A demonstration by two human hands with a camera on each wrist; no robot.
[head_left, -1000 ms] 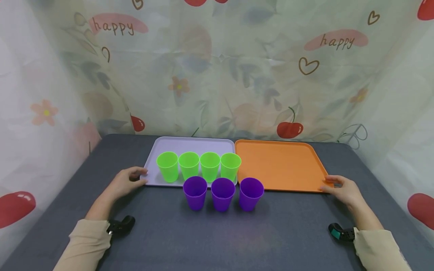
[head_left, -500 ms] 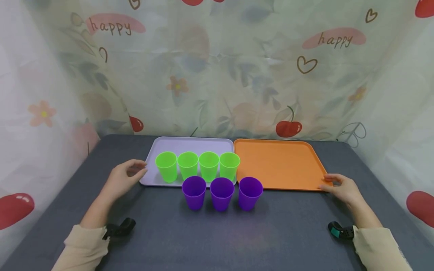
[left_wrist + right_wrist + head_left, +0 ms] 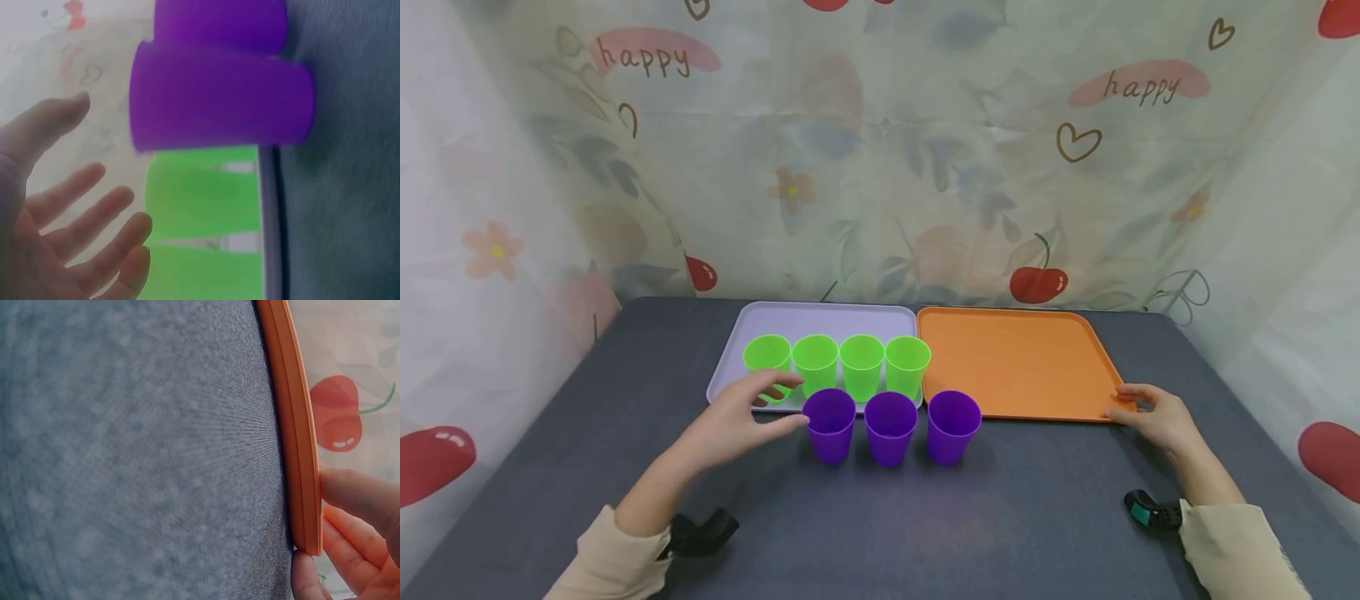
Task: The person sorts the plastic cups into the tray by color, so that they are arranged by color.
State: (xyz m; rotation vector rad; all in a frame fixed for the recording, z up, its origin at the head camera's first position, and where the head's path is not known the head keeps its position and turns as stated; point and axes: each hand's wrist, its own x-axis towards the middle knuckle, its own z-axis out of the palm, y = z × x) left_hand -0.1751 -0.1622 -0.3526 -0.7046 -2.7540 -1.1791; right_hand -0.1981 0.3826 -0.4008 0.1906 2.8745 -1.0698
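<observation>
My left hand (image 3: 722, 429) reaches in with thumb and fingers spread, just left of the leftmost purple cup (image 3: 831, 437). In the left wrist view that hand is apart from the nearest purple cup. Two more purple cups, the middle one (image 3: 889, 437) and the right one (image 3: 953, 437), stand upright in the same row on the table. At the near right corner of the orange tray (image 3: 1015, 362), my right hand (image 3: 1161, 421) grips the rim between thumb and fingers. The right wrist view has the thumb (image 3: 359, 494) on the tray's edge.
Behind the purple cups lies a lavender tray (image 3: 835, 317), side by side with the orange one. A row of several green cups (image 3: 861, 367) stands upright along its front, the leftmost partly hidden by my left hand. A printed curtain (image 3: 880, 167) hangs beyond the dark table (image 3: 925, 533).
My left hand has left the lavender tray's left edge and moved right and nearer, to the leftmost purple cup. The right hand stays at the orange tray's corner.
</observation>
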